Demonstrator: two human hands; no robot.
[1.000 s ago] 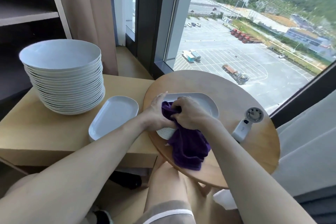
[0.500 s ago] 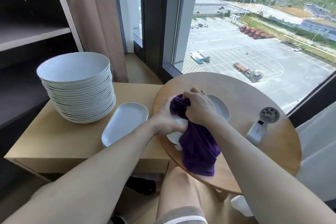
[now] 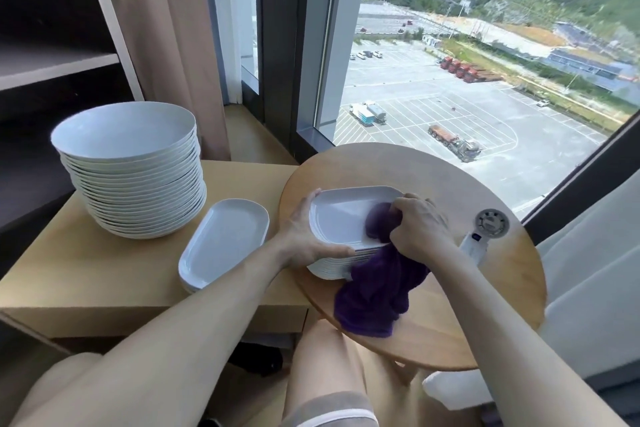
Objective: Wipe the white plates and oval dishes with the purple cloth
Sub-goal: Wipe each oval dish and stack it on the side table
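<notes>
A stack of white oval dishes point(image 3: 341, 218) stands on the round wooden table point(image 3: 433, 319). My left hand point(image 3: 304, 236) grips the left end of the top dish. My right hand point(image 3: 419, 229) is closed on the purple cloth point(image 3: 377, 284), pressing a bunched part onto the right side of the top dish while the rest hangs down over the stack's near edge onto the table. Another white oval dish point(image 3: 225, 243) lies on the low rectangular table point(image 3: 86, 274), beside a tall stack of round white plates point(image 3: 135, 173).
A small white handheld fan point(image 3: 485, 236) lies on the round table right of my right hand. A shelf unit point(image 3: 59, 66) and curtain point(image 3: 173, 45) stand at the back left, and a large window point(image 3: 467, 62) rises behind the tables. My knee point(image 3: 322, 357) is below the round table's edge.
My right hand slid the cloth from the left part of the top dish to its right side, uncovering the dish. My left hand shifted to grip the dish's left end. The camera tilted up.
</notes>
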